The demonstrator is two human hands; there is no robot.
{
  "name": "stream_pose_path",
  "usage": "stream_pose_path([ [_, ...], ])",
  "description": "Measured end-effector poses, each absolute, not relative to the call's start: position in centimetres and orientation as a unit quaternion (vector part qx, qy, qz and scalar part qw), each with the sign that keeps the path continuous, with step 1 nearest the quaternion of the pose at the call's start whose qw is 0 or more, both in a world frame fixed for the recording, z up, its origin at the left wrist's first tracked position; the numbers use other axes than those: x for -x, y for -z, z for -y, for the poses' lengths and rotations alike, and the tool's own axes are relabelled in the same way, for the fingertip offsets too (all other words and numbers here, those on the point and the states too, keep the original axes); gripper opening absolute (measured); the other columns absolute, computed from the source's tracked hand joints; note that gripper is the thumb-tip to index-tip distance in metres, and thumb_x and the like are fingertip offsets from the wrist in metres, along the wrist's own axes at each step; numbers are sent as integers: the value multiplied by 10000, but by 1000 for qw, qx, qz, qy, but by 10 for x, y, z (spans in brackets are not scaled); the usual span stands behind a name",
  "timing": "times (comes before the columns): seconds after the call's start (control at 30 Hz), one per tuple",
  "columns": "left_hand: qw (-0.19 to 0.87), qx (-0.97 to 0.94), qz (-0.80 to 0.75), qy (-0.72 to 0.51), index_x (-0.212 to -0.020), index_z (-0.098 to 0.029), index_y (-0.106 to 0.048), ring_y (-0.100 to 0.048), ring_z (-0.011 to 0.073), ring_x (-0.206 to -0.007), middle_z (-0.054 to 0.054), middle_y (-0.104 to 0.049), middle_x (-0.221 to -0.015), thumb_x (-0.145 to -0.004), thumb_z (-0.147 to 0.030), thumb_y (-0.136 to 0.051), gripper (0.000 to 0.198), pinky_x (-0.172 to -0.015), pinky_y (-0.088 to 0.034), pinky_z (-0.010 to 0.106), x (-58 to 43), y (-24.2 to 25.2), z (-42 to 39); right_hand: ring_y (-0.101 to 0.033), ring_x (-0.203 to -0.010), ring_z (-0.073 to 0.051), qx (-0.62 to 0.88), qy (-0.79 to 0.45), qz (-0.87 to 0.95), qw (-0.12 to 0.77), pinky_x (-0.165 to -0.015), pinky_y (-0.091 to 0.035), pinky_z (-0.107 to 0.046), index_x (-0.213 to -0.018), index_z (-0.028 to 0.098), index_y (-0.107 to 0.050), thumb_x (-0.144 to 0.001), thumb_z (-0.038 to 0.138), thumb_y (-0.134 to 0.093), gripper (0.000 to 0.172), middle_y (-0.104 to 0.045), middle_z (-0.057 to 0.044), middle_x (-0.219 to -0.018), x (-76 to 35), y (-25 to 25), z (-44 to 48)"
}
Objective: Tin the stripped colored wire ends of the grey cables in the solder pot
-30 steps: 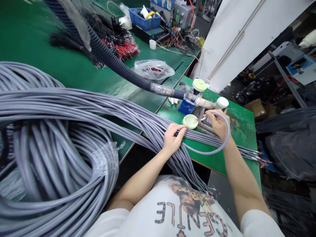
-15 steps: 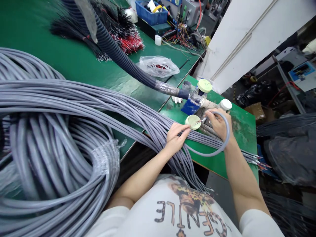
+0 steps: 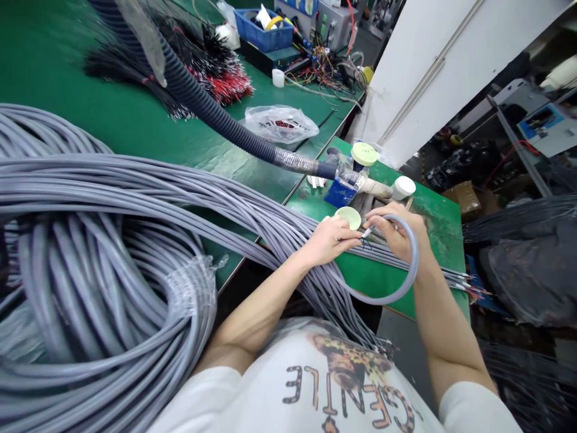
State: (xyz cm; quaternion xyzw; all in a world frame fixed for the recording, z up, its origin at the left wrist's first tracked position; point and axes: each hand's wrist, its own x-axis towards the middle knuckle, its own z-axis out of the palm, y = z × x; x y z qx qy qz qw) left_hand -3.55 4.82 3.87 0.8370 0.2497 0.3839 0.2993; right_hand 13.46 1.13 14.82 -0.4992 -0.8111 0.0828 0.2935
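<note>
As the white shirt (image 3: 347, 391) shows its upside-down GENTILE lettering, the right hand (image 3: 399, 231) pinches a grey cable (image 3: 415, 258) tight near its stripped end; the left hand (image 3: 331, 240) curls beside a pale green disc (image 3: 348, 218), grip unclear, above the green bench (image 3: 433, 240).

Cable workshop: green workbenches (image 3: 45, 72), coiled grey cables (image 3: 90, 198)

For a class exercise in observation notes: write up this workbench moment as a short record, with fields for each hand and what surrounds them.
Left hand: rests on a bundle of grey cables, beside a pale green disc
Right hand: holds a looped grey cable near its white-tipped end
Surface: green-topped workbench
Above the hands: black corrugated conduit
Farther along: plastic bag, blue bin
</note>
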Motion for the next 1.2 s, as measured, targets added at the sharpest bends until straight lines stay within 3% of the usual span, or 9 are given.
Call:
stream_pose_path([
  [0.17, 385, -797, -226, -407, -796, -176, -733, -509, 149, -699, 14, -530, -651, -913, -360, -527, 300, -684, -399, 278, 30, -36, -41, -638, -788, -189, 508, -90, 804, 295, -778, -479, -352, -879, 241, -685, -917, 319, -524, 183, -722, -12, -805, -132, -148, -11],
  [0.27, 411, -757, -251, -442, -961, -177, -720, -522, 146, -698, 14, -566, -696, -887, -354, -571, 243, -688, -421, 278, 34, -34, -40, -653, -797, -194, 529, -92, 791, 292, -791, -488, -355, -855, 249, -684, -919, 328, -515, 197, -725, -5, -799, -136, -144, -18],
  [0.37, 389, -690, -336, -509, -1141, -174, -661, -528, 148, -705, 19, -592, -744, -871, -357, -595, 333, -715, -438, 288, 45, -29, -43, -665, -789, -196, 560, -87, 762, 313, -773, -503, -351, -849, 256, -687, -913, 354, -513, 210, -727, 0, -802, -144, -135, -31],
  [0.57, 317, -614, -446, -570, -989, -196, -721, -531, 152, -693, 22, -594, -706, -902, -341, -543, 246, -727, -441, 304, 59, -14, -49, -664, -767, -198, 576, -58, 734, 354, -777, -510, -355, -814, 238, -692, -898, 378, -523, 235, -727, -7, -780, -154, -112, -57],
  [1.2, 338, -627, -433, -552, -938, -196, -726, -560, 156, -727, 27, -621, -722, -902, -337, -539, 237, -724, -454, 299, 58, -13, -52, -657, -774, -210, 601, 45, 775, 190, -735, -413, -327, -803, 236, -714, -908, 429, -494, 311, -738, -18, -771, -144, -84, -92],
])
